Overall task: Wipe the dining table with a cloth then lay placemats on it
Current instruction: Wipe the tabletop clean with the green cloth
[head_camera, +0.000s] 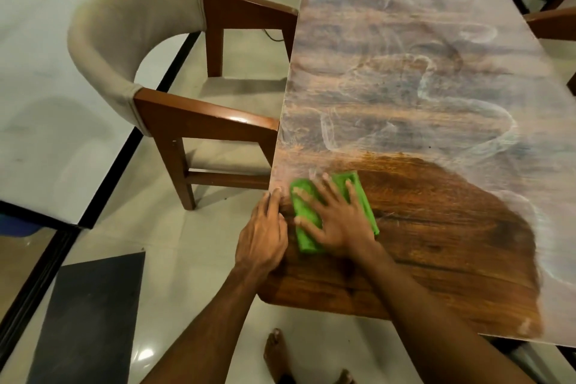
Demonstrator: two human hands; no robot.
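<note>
Pale floor (199,259) tiles surround a wood-grain counter (436,227), dark at your near corner and hazy with whitish swirls elsewhere. Your right hand (338,221) lies flat on the green cloth (307,241), fingers straight and spread wide, pressing down without gripping; the forearm reaches in from lower right. The cloth, folded to a rectangle, sits on the dark patch near the counter's left edge. Your left hand (265,234) rests along that edge just beside the cloth (fingers straight and together, pointing away from you), holding nothing; whether it touches the cloth is hard to say. Much of the cloth is hidden under your right palm. A chair (124,34) stands at the left, its arms meeting the counter's edge. One bare foot (276,352) shows below, the other cut off by the frame. A dark slab (93,321) lies on the floor; what it is I cannot tell.
</note>
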